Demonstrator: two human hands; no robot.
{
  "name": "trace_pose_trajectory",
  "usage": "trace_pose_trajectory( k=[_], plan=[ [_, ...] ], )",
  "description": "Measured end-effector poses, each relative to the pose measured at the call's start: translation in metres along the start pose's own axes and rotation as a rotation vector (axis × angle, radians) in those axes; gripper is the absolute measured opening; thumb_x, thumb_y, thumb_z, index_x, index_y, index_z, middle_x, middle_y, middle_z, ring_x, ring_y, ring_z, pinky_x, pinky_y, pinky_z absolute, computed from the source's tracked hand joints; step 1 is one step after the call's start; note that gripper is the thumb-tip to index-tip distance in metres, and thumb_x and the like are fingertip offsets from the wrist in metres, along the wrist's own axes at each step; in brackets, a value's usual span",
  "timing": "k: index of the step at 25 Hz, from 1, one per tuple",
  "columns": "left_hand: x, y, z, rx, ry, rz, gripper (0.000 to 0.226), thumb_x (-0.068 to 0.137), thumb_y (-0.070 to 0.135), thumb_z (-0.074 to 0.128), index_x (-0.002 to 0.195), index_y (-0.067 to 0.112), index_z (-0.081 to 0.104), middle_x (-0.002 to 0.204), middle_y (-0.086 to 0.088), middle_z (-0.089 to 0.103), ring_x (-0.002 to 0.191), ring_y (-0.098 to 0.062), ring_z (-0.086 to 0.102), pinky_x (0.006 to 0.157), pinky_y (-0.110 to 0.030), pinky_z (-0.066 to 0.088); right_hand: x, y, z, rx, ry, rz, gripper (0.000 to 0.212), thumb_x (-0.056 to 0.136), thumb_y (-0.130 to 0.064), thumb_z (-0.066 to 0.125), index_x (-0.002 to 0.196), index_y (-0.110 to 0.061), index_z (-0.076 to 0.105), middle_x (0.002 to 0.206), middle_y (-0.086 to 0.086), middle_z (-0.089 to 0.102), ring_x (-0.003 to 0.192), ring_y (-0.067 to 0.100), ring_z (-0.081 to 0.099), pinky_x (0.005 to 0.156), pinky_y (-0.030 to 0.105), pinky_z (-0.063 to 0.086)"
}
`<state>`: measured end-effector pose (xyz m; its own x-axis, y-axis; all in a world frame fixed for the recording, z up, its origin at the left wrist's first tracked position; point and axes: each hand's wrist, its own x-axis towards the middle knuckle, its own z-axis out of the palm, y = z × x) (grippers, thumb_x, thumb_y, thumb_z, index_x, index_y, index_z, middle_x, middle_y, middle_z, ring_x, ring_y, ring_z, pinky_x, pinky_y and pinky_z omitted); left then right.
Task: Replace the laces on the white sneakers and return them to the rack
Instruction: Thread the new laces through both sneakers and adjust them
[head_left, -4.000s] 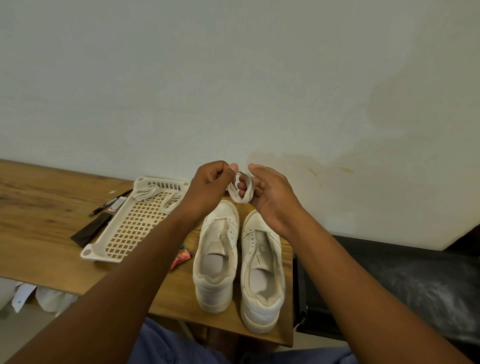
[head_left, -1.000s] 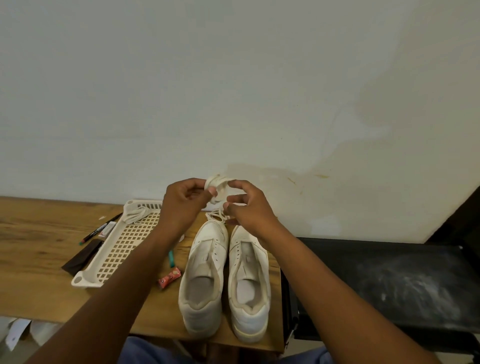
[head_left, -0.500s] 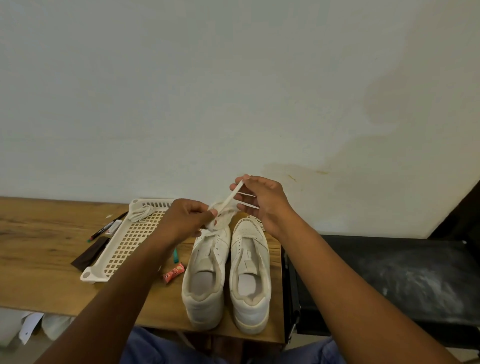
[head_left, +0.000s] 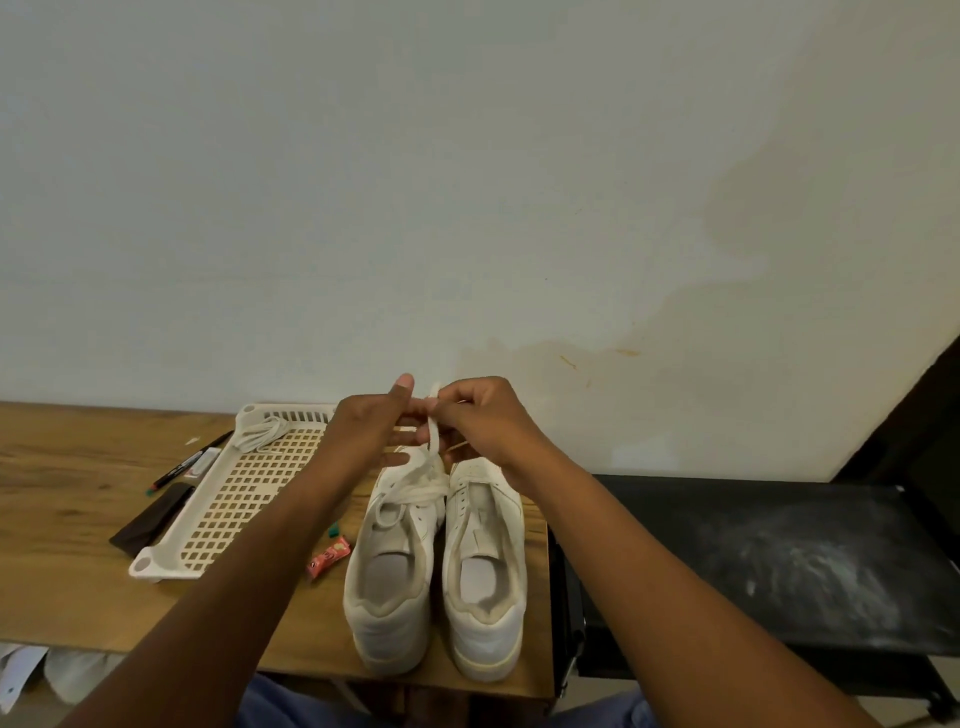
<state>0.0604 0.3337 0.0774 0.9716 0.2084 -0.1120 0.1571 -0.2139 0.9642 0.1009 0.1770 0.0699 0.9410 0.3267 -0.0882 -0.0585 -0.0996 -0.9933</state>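
Observation:
Two white sneakers stand side by side on the wooden table, heels toward me: the left sneaker (head_left: 392, 561) and the right sneaker (head_left: 485, 561). A white lace (head_left: 423, 483) hangs from my hands and lies in loose loops over the left sneaker's tongue. My right hand (head_left: 480, 421) pinches the lace's upper part above the toes. My left hand (head_left: 371, 426) is beside it, fingers stretched toward the lace, thumb raised. Another bundled lace (head_left: 262, 434) lies in the cream plastic tray (head_left: 171, 564).
Left of the tray lie a marker pen (head_left: 182, 467) and a dark flat strip (head_left: 148, 522). A red wrapper (head_left: 327, 558) and a small green piece (head_left: 335, 529) lie beside the left sneaker. A black surface (head_left: 753, 561) adjoins the table on the right. A wall stands close behind.
The small coil of lace held between both hands has been unwound. Its length now drapes over the left sneaker, and my hands have come together above the toes.

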Motion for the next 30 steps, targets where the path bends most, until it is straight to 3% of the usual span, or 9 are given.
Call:
trace_pose_trajectory(
  k=[5, 9, 13, 15, 17, 19, 22, 26, 30],
  plan=[
    [0.006, -0.006, 0.01, -0.076, 0.046, 0.149, 0.012, 0.095, 0.021, 0.07, 0.097, 0.013, 0.08, 0.089, -0.015, 0.077, 0.079, -0.029, 0.076, 0.069, -0.031, 0.061, 0.001, 0.009, 0.006, -0.19, -0.063, -0.023, 0.015, 0.095, -0.011, 0.066, 0.087, -0.001, 0.076, 0.079, 0.009, 0.078, 0.069, 0.021, 0.075, 0.069, 0.038, 0.06],
    [0.009, -0.005, 0.011, -0.208, 0.067, 0.126, 0.017, 0.099, 0.017, 0.065, 0.11, 0.014, 0.077, 0.091, -0.007, 0.078, 0.076, -0.01, 0.074, 0.062, -0.019, 0.056, 0.001, 0.01, 0.005, -0.23, -0.117, -0.024, 0.018, 0.095, -0.019, 0.073, 0.089, -0.002, 0.078, 0.082, 0.012, 0.077, 0.071, 0.022, 0.074, 0.068, 0.038, 0.059],
    [0.015, -0.009, 0.009, -0.224, 0.087, 0.169, 0.021, 0.104, 0.015, 0.057, 0.112, 0.014, 0.076, 0.087, -0.009, 0.074, 0.078, -0.016, 0.074, 0.065, -0.024, 0.061, 0.0, 0.007, -0.003, -0.264, -0.147, 0.022, 0.019, 0.097, -0.027, 0.071, 0.09, -0.01, 0.079, 0.082, 0.007, 0.078, 0.07, 0.018, 0.073, 0.064, 0.033, 0.059],
    [0.019, -0.013, 0.009, -0.173, 0.102, 0.186, 0.022, 0.104, 0.011, 0.056, 0.109, 0.015, 0.077, 0.084, -0.01, 0.072, 0.077, -0.02, 0.073, 0.069, -0.029, 0.063, 0.003, 0.01, -0.011, -0.44, -0.045, 0.051, 0.015, 0.094, -0.024, 0.071, 0.091, -0.01, 0.076, 0.084, 0.008, 0.078, 0.072, 0.022, 0.076, 0.068, 0.038, 0.065],
    [0.023, -0.019, 0.011, -0.063, 0.08, 0.199, 0.025, 0.103, 0.006, 0.055, 0.105, 0.017, 0.078, 0.081, -0.007, 0.073, 0.076, -0.023, 0.074, 0.069, -0.03, 0.062, 0.002, 0.014, -0.019, -0.783, 0.03, 0.109, 0.016, 0.091, -0.026, 0.07, 0.098, -0.011, 0.069, 0.09, 0.008, 0.075, 0.071, 0.026, 0.075, 0.071, 0.042, 0.066],
    [0.023, -0.023, 0.016, 0.023, 0.014, 0.191, 0.025, 0.101, 0.003, 0.056, 0.106, 0.016, 0.077, 0.082, -0.006, 0.077, 0.078, -0.025, 0.076, 0.071, -0.033, 0.062, -0.005, 0.018, -0.022, -1.006, -0.02, 0.245, 0.03, 0.089, -0.032, 0.072, 0.109, -0.013, 0.061, 0.097, 0.007, 0.069, 0.074, 0.026, 0.075, 0.07, 0.04, 0.066],
    [0.02, -0.025, 0.025, 0.074, -0.054, 0.176, 0.018, 0.097, 0.002, 0.062, 0.104, 0.014, 0.074, 0.082, -0.006, 0.079, 0.079, -0.025, 0.078, 0.074, -0.037, 0.063, -0.01, 0.023, -0.023, -0.935, -0.1, 0.422, 0.039, 0.089, -0.03, 0.079, 0.116, -0.009, 0.061, 0.101, 0.012, 0.071, 0.083, 0.03, 0.077, 0.074, 0.042, 0.066],
    [0.015, -0.025, 0.034, 0.213, -0.092, 0.186, 0.008, 0.092, 0.007, 0.072, 0.089, 0.014, 0.076, 0.072, -0.001, 0.077, 0.069, -0.018, 0.076, 0.063, -0.032, 0.062, -0.005, 0.029, -0.025, -0.846, -0.151, 0.54, 0.034, 0.089, -0.024, 0.082, 0.108, -0.009, 0.058, 0.112, 0.018, 0.072, 0.093, 0.033, 0.077, 0.082, 0.046, 0.065],
    [0.014, -0.034, 0.04, 0.409, -0.118, 0.255, 0.009, 0.086, 0.017, 0.078, 0.081, 0.024, 0.08, 0.076, 0.012, 0.075, 0.072, -0.002, 0.07, 0.061, -0.011, 0.049, -0.004, 0.032, -0.026, -0.817, -0.174, 0.559, 0.035, 0.086, -0.024, 0.085, 0.105, -0.008, 0.059, 0.114, 0.018, 0.073, 0.094, 0.033, 0.077, 0.084, 0.046, 0.064]
  ],
)
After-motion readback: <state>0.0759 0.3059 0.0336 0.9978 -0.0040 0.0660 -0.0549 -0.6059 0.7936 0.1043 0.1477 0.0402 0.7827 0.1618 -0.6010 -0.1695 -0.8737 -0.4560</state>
